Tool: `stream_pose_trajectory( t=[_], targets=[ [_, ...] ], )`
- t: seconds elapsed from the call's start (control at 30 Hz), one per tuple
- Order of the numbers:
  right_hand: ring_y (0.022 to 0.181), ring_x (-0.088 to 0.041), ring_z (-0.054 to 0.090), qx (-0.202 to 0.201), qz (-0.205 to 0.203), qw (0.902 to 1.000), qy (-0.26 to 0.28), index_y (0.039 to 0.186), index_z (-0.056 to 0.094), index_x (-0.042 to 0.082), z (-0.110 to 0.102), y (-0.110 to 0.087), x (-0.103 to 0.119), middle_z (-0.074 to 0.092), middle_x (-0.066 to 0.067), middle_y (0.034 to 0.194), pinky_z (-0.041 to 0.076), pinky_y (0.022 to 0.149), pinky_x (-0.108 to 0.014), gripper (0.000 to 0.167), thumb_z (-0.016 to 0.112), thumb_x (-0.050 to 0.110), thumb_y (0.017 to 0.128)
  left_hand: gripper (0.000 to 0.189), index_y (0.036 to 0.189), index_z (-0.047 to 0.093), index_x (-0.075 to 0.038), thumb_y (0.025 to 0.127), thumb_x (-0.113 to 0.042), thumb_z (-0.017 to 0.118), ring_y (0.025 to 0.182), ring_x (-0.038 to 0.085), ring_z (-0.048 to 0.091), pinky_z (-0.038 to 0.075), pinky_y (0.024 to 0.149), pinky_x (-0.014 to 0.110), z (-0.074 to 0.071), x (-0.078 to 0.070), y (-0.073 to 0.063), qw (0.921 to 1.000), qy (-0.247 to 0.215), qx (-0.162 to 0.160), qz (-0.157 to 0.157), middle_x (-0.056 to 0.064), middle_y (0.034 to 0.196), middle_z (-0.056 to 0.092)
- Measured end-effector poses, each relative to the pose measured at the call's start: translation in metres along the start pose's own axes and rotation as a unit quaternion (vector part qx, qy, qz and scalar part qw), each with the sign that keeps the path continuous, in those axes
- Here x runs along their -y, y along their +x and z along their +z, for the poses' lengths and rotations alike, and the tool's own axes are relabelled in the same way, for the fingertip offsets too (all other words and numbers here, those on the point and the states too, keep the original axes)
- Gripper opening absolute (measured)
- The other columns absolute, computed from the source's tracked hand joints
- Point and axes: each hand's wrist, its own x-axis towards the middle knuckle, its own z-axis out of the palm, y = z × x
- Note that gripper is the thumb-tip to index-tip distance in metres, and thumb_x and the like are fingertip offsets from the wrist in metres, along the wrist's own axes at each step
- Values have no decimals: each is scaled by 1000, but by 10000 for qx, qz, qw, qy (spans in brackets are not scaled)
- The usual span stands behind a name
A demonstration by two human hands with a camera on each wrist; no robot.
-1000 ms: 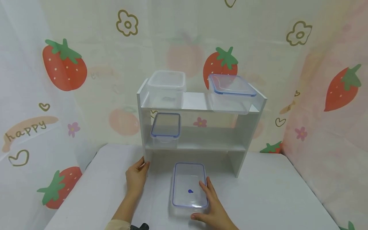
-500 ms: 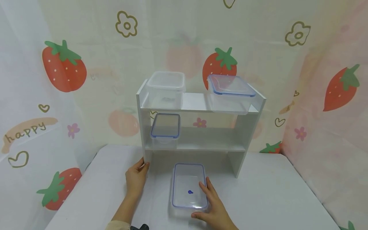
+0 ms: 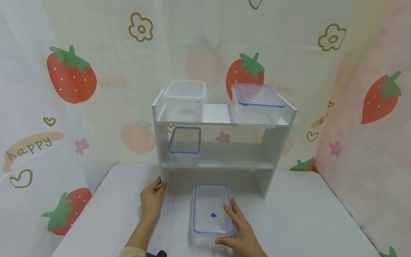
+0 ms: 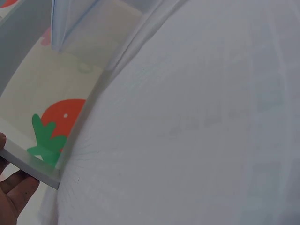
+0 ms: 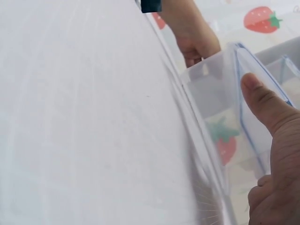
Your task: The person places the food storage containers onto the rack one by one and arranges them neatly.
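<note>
My left hand [image 3: 152, 198] pinches the lower front edge of the left side panel of a white shelf unit [image 3: 236, 157]. In the left wrist view, its thumb and fingers [image 4: 21, 192] lie on either side of that panel edge [image 4: 40, 174]. Before the shelf, a clear plastic food container [image 3: 208, 201] with a blue-rimmed lid sits on the white table. My right hand [image 3: 240, 230] grips its near right corner, thumb by the front edge and fingers along the right side. In the right wrist view, the thumb [image 5: 265, 98] overlaps the lid of the container [image 5: 199, 91].
On the shelf's top stand a frosted-lid container [image 3: 184, 101] at left and a blue-rimmed one [image 3: 258, 103] at right. Another blue-lidded container [image 3: 185, 141] occupies the middle shelf's left end. A black object [image 3: 156, 253] shows at the bottom edge. Strawberry-printed curtains [image 3: 128, 64] enclose the table [image 3: 308, 214].
The container in front of the shelf has shifted very slightly right and nearer, with my right hand moving along. My left hand stays in place on the side panel.
</note>
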Motion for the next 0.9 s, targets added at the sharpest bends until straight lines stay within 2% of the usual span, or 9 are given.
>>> stream_pose_trajectory(
  t=[0.2, 0.47, 0.7, 0.9],
  targets=[
    [150, -43, 27, -39, -221, 9996, 158, 154, 47, 15, -3, -1, 3, 22, -19, 169, 31, 111, -17, 104, 96, 35, 65, 38, 133, 68, -8, 97, -20, 73, 103, 30, 75, 54, 68, 12, 0, -1, 0, 10000, -9, 6, -68, 13, 128, 70],
    [149, -46, 25, -35, -523, 9985, 181, 155, 45, 13, -7, -3, 9, 22, -23, 168, 35, 110, -17, 102, 96, 33, 69, 38, 133, 68, -7, 97, -20, 73, 103, 31, 75, 55, 66, 13, -1, -2, -1, 10000, -39, 14, -78, 14, 127, 70],
    [152, -24, 25, -53, -899, 9955, 283, 154, 47, 11, -11, -4, 15, 24, -26, 166, 38, 109, -18, 102, 97, 26, 67, 38, 132, 68, -8, 97, -20, 73, 104, 30, 75, 54, 72, 12, 0, -3, 0, 10000, 11, 21, -50, 13, 127, 70],
    [152, -18, 25, -55, -1162, 9924, 394, 153, 47, 7, -17, -5, 21, 24, -22, 167, 38, 109, -18, 100, 97, 23, 67, 38, 133, 67, -7, 97, -20, 72, 106, 29, 74, 54, 74, 12, 0, -2, -1, 9999, 11, 40, -92, 13, 129, 70]
  ],
)
